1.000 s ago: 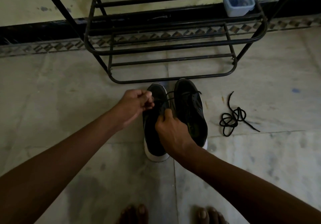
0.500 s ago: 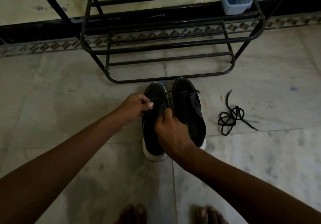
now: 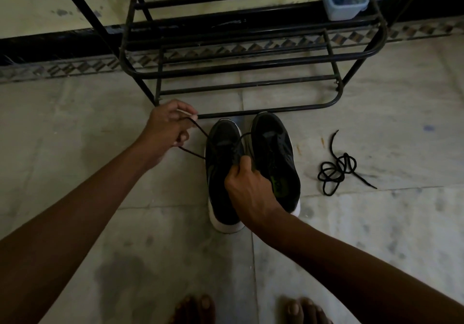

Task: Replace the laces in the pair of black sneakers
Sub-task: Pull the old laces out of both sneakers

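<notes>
Black lace (image 3: 198,132), limp and light: I'd pinch near its tip; left hand (image 3: 167,125) pinches it beside left sneaker (image 3: 223,173); right hand (image 3: 247,190) grips that sneaker's eyelets.

Dim, murky; wide-angle edge bowing

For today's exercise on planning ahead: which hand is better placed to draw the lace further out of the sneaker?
Left, probably. The left hand pinches the lace, stretched away from the left sneaker; the right hand grips that sneaker, steadying it.
</notes>
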